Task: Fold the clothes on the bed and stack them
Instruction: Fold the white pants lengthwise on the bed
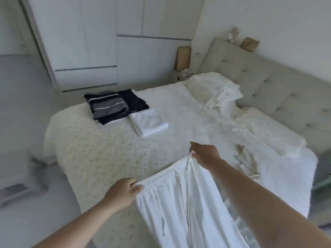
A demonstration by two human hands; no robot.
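Note:
White trousers (180, 208) with an elastic waistband and drawstrings hang in front of me over the near edge of the bed (100, 154). My left hand (123, 190) grips the left end of the waistband. My right hand (206, 154) pinches its right end, so the band is stretched between them. At the bed's far left lies a folded dark pile with a grey-striped piece on top (109, 106). A folded white garment (150, 123) sits right beside it. An unfolded patterned garment (248, 161) lies crumpled to the right of my right hand.
Rumpled white pillows (215, 88) and bedding lie by the padded headboard (268, 83) at the right. White wardrobes (107, 42) stand behind the bed. A small bedside table (180, 76) is in the corner. Grey floor (26, 122) lies to the left.

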